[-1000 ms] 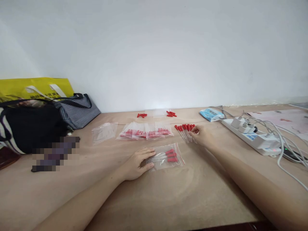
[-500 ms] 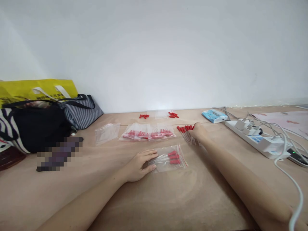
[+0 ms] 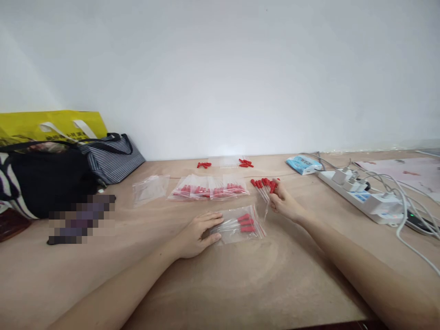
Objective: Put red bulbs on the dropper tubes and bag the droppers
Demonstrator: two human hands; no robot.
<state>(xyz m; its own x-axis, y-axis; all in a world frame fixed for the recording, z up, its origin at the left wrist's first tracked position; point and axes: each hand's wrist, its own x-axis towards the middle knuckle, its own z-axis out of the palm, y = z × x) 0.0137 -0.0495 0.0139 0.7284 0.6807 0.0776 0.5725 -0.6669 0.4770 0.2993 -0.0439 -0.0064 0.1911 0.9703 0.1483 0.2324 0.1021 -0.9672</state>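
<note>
A clear zip bag (image 3: 229, 236) holding red-bulbed glass droppers lies flat on the table, its red-striped end to the right. My left hand (image 3: 202, 231) rests on the bag's left end, fingers stretched out and thumb apart from them. To the right, my right hand (image 3: 283, 201) is closed in a pinch at the red bulb of a dropper (image 3: 272, 187), its glass tube pointing down toward me. More loose droppers (image 3: 258, 184) lie in a row beside that hand, partly hidden by it.
Behind are several filled zip bags (image 3: 194, 190), flat plastic bags (image 3: 150, 189) and two piles of red bulbs (image 3: 204, 165). A tissue pack (image 3: 303, 165) and a power strip (image 3: 359, 195) with cables lie right. Bags (image 3: 115, 158) and a pixelated object (image 3: 82, 220) stand left.
My right hand has drawn back slightly toward me from the dropper row, now with a dropper visible in its fingers. My left hand stays on the zip bag. The view has shifted slightly.
</note>
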